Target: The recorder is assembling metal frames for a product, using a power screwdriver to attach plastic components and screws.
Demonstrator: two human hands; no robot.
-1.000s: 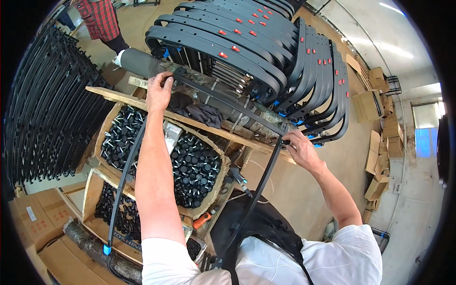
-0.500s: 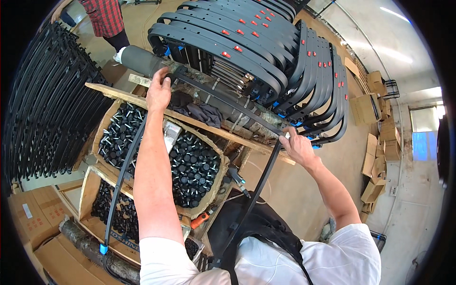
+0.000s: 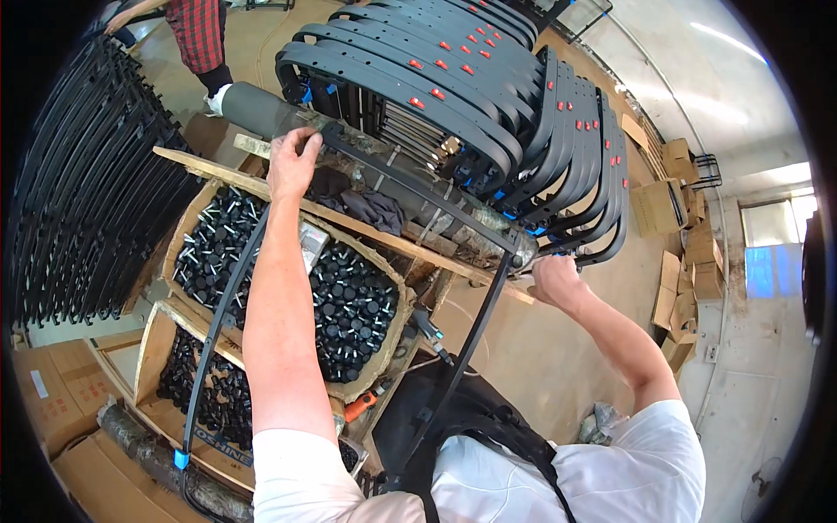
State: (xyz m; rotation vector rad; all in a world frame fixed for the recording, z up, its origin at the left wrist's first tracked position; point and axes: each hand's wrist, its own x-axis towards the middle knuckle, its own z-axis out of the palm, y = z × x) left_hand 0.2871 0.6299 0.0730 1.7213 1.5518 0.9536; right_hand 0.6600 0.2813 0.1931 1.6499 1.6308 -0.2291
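Note:
A black metal frame (image 3: pixel 417 185) lies across the padded log rest, its crossbar slanting from upper left to lower right and its side bars running back toward me. My left hand (image 3: pixel 292 164) is just left of the crossbar's far-left corner, thumb and fingertips drawn together; what they pinch, if anything, is too small to make out. At the right corner, my right hand (image 3: pixel 556 279) is closed just beside the bar, its fingertips partly hidden. A blue cap (image 3: pixel 181 458) covers part of the left side bar near its bent lower end.
Black knob-headed bolts (image 3: pixel 349 305) fill cartons below my left arm; smaller black parts (image 3: pixel 205 375) fill another box. An orange-handled tool (image 3: pixel 359 406) lies beside them. Stacked black frames (image 3: pixel 410 52) with red tabs stand ahead, more frames (image 3: pixel 87 192) at left. A person (image 3: pixel 200 35) stands far left.
My right hand has shifted right and slightly down, off the frame's corner, its fingers now curled in. The left hand's thumb and fingers have come closer together. The frame stays nearly in place.

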